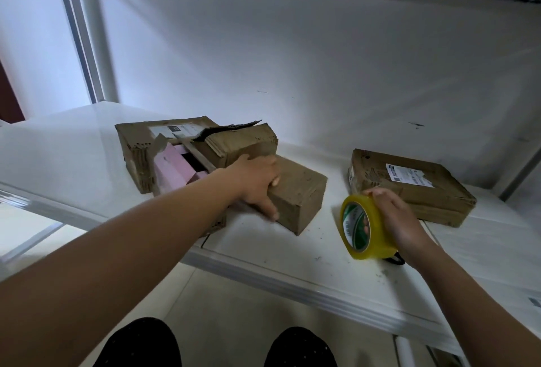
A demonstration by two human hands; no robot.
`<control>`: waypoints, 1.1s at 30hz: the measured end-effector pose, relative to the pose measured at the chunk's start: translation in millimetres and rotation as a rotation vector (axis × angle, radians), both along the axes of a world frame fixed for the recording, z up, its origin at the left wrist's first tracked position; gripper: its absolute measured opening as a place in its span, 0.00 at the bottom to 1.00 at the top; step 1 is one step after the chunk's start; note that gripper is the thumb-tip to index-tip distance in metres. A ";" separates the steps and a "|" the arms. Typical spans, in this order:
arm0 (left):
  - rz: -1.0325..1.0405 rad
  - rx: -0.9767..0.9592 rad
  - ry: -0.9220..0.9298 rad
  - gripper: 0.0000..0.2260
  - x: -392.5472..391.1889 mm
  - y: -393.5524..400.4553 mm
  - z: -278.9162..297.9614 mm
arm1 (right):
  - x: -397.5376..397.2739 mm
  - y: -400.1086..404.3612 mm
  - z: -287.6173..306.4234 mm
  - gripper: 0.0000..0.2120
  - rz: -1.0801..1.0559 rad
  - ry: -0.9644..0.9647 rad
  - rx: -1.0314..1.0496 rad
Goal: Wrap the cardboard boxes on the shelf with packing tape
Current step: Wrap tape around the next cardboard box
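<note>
A small plain cardboard box [304, 191] lies on the white shelf [278, 252] near its front edge. My left hand [257, 182] grips this box from above, fingers over its top and thumb down its near face. My right hand [395, 217] holds a yellow roll of packing tape [361, 227] upright just above the shelf, to the right of the small box. Behind the left hand sits a torn open cardboard box [140, 147] with pink contents showing. A flat labelled cardboard box [409, 185] lies at the right, behind the tape roll.
The shelf's white back wall [322, 59] rises close behind the boxes. A metal upright [79, 30] stands at the far left. A black looped object [396, 258] lies under my right wrist. Light floor tiles and my dark shoes [298, 349] show below the shelf edge.
</note>
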State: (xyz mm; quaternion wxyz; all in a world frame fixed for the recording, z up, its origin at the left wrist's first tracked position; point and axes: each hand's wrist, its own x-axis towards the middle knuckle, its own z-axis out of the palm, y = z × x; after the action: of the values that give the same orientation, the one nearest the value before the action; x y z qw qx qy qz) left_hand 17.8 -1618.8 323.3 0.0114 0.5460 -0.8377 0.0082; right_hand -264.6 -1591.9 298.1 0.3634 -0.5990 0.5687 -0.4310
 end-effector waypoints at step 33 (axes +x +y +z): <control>0.394 0.366 0.244 0.40 -94.2 -8.6 5.2 | -2.1 9.8 -3.9 0.11 0.019 -0.061 -0.001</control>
State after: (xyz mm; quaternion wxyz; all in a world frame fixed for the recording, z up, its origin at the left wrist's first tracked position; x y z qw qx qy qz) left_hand -76.5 -1627.4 328.5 0.0115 0.6879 -0.6956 -0.2069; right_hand -266.7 -1582.1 294.2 0.3844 -0.5913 0.5512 -0.4459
